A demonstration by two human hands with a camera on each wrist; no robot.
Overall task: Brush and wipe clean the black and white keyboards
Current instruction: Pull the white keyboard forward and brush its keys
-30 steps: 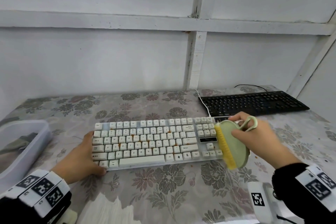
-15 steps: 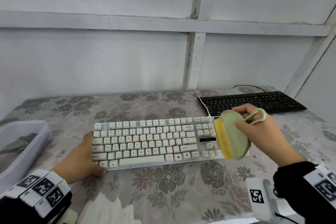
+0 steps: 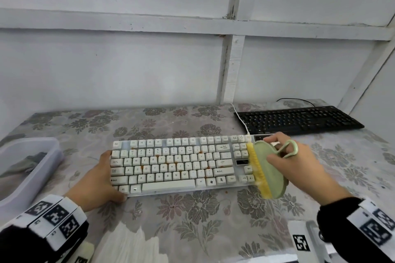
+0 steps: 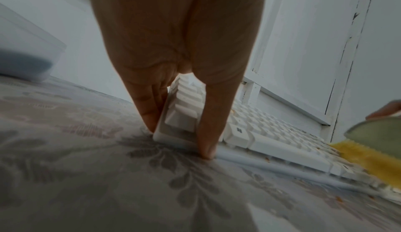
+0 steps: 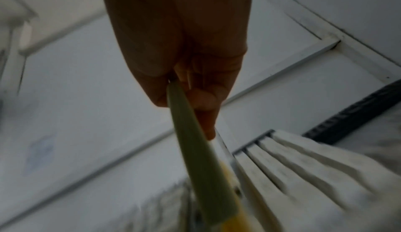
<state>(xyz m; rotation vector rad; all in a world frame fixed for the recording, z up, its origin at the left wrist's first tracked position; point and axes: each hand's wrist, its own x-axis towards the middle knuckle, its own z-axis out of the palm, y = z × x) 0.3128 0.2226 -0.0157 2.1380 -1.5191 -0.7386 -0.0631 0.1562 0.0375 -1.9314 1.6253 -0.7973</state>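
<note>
The white keyboard (image 3: 171, 164) lies mid-table with orange crumbs among its keys. My left hand (image 3: 96, 181) holds its left front corner, the fingers (image 4: 147, 108) down the left edge and the thumb on the front edge. A green brush (image 3: 271, 173) with yellow bristles is gripped in my right hand (image 3: 299, 164), bristles facing left on the keyboard's right end. The same brush (image 5: 195, 150) runs down the right wrist view beside blurred white keys (image 5: 293, 167). The black keyboard (image 3: 299, 119) sits at the back right, untouched.
A translucent tub (image 3: 42, 168) with a grey cloth (image 3: 23, 162) stands at the left edge. White paper sheets (image 3: 128, 247) lie at the front. A white cable (image 3: 240, 119) runs from the keyboard toward the wall. A white device with a marker (image 3: 303, 241) sits front right.
My right hand lifted the brush a little up and right, then brought it back down onto the keyboard's right end. The left hand has stayed put.
</note>
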